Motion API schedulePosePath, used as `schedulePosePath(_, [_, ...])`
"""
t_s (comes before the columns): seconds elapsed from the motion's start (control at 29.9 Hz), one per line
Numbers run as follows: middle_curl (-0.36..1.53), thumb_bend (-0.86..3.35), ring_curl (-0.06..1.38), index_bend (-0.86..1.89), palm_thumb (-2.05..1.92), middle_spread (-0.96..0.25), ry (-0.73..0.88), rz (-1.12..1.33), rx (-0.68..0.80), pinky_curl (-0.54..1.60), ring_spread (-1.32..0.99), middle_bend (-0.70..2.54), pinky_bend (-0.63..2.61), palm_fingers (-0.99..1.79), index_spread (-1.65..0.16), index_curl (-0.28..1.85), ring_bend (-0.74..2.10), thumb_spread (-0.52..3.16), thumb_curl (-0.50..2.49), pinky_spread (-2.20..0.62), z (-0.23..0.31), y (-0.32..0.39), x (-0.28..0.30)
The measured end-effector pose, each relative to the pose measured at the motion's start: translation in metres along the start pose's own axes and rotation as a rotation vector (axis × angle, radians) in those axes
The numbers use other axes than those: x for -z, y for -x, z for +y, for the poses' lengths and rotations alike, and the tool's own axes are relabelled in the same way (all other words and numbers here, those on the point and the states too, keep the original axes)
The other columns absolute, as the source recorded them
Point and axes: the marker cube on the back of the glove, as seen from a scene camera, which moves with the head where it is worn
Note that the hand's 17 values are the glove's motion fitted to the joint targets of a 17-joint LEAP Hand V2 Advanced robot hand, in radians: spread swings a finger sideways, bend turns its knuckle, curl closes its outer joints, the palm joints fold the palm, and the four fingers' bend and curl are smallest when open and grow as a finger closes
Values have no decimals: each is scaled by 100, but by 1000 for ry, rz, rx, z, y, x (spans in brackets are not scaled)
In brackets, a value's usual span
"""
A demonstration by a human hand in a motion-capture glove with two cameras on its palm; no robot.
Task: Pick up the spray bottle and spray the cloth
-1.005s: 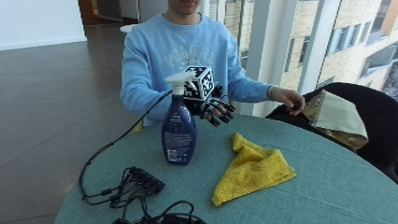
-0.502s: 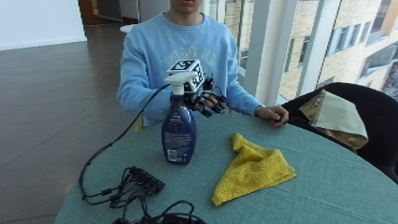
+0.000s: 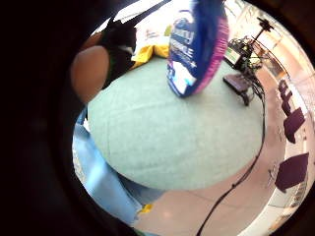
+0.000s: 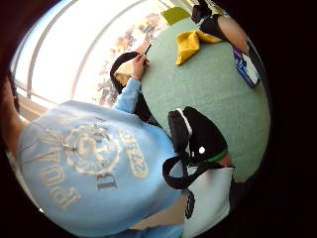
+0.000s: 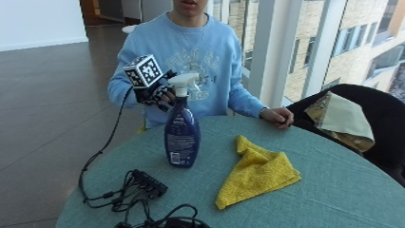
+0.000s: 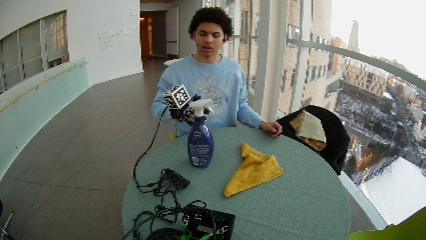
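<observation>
At the near left of the round green table (image 5: 354, 190) we saw a black power strip (image 5: 147, 183) with a tangle of black cables (image 5: 104, 199) running off the edge. Right of that, toward the middle, stood the blue spray bottle (image 5: 181, 137), upright on the tabletop with its white trigger head (image 5: 181, 80) on top. The gloved right hand (image 5: 158, 93) was up behind that head on its left side, at the height of the trigger. Its fingers (image 5: 166, 96) looked curled beside the neck of the bottle, but we could not tell whether they had closed round it or only hung next to it. The little finger side palm view showed the bottle's blue body and label (image 3: 197, 46) close before the palm, its base on the green cloth of the table (image 3: 172, 132).

Just right of the bottle, apart from it, lay the yellow cloth (image 5: 259, 172), folded loosely and spread flat toward the near side. The thumb side palm view showed it too (image 4: 190, 43), lying on the table beyond the bottle.

At the far right edge of the table the person's bare left hand (image 5: 278, 116) rested on the rim. Beyond it stood a dark chair (image 5: 373, 137) with a pale cloth (image 5: 345, 118) draped over its back.
</observation>
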Motion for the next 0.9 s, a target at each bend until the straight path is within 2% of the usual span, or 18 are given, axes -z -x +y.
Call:
schedulePosePath(0.17, [35,11,26,15,64,-7,-14,-39,-39,30,0,24,28,66,-39,29,21,117,30,21,23,-15,7])
schedulePosePath(0.33, [35,9,27,15,66,-7,-19,-188,-78,31,0,23,27,67,-39,29,21,117,31,21,28,-30,16])
schedulePosePath(0.6, [37,3,28,14,66,-8,-81,-430,-150,32,-1,22,25,68,-39,29,21,114,30,21,12,-71,32])
schedulePosePath(0.74, [37,0,29,14,66,-8,-212,-649,-215,32,-2,22,25,68,-39,29,22,113,30,21,-12,-96,35])
schedulePosePath(0.9, [37,-1,29,13,67,-8,-129,-840,-196,33,-2,21,25,68,-39,29,22,111,31,21,-14,-116,31])
